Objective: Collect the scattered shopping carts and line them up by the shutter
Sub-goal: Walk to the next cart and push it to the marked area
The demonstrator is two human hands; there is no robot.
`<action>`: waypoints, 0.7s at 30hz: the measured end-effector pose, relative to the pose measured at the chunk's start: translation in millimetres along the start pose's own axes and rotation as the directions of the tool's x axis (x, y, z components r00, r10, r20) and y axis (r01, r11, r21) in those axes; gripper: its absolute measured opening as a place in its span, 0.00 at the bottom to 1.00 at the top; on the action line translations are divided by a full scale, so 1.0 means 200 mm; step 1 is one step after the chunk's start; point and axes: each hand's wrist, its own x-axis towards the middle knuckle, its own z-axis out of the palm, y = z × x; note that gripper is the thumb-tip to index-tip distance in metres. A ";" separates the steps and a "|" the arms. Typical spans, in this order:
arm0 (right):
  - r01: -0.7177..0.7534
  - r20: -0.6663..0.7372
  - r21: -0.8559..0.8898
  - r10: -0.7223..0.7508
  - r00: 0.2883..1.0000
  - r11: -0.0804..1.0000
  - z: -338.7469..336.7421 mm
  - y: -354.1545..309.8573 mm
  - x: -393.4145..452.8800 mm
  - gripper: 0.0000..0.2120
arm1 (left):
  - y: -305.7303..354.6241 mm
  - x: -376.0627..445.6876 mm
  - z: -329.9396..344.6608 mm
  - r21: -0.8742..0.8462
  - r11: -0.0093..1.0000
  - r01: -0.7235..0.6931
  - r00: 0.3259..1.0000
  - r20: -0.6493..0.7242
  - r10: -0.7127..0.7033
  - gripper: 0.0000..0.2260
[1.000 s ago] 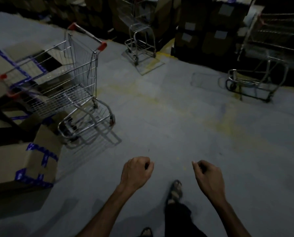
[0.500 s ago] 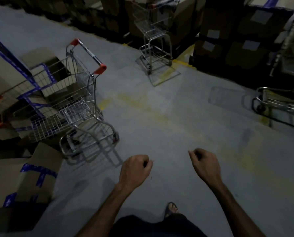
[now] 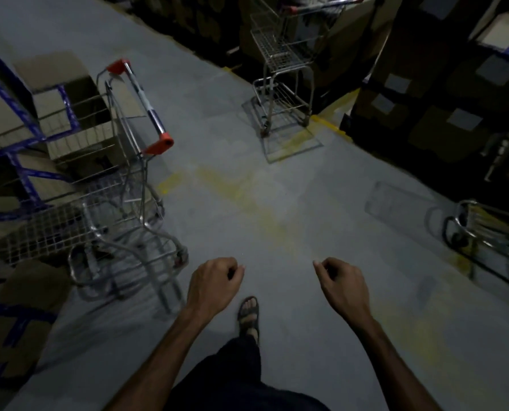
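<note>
A wire shopping cart [image 3: 123,185] with a red-capped handle stands at the left, against taped boxes. A second cart [image 3: 281,84] is farther ahead by the dark stacks. At the right edge only the base of a third cart [image 3: 481,232] shows. My left hand [image 3: 211,283] and my right hand [image 3: 343,284] are held out in front of me over the floor, fingers curled, holding nothing. The left hand is a short way right of the near cart's wheels and does not touch it. No shutter is in view.
Cardboard boxes with blue tape [image 3: 16,315] crowd the left side behind the near cart. Dark stacked cartons [image 3: 440,93] line the back and right. Grey floor with faded yellow markings [image 3: 247,197] stretches between the carts. My sandalled foot [image 3: 249,314] is below my hands.
I have walked forward: the near cart has slid closer and lower left, the far cart has come nearer, and the right cart has moved to the frame edge. Both hands stay curled.
</note>
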 end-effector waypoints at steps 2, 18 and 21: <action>0.001 0.011 -0.035 -0.001 1.000 0.999 -0.03 -0.06 0.18 0.21 | 0.03 0.22 0.00 -0.013 0.999 -0.034 0.999 0.002 0.034 0.22; 0.099 0.014 0.021 -0.100 0.995 0.995 0.05 -0.37 1.50 0.11 | 0.02 1.49 -0.07 0.048 0.999 -0.024 0.991 -0.128 0.030 0.09; 0.152 0.087 0.053 -0.156 0.984 0.987 0.14 -0.45 1.82 0.11 | -0.02 1.67 -0.08 0.082 0.996 0.045 0.986 -0.166 -0.031 0.06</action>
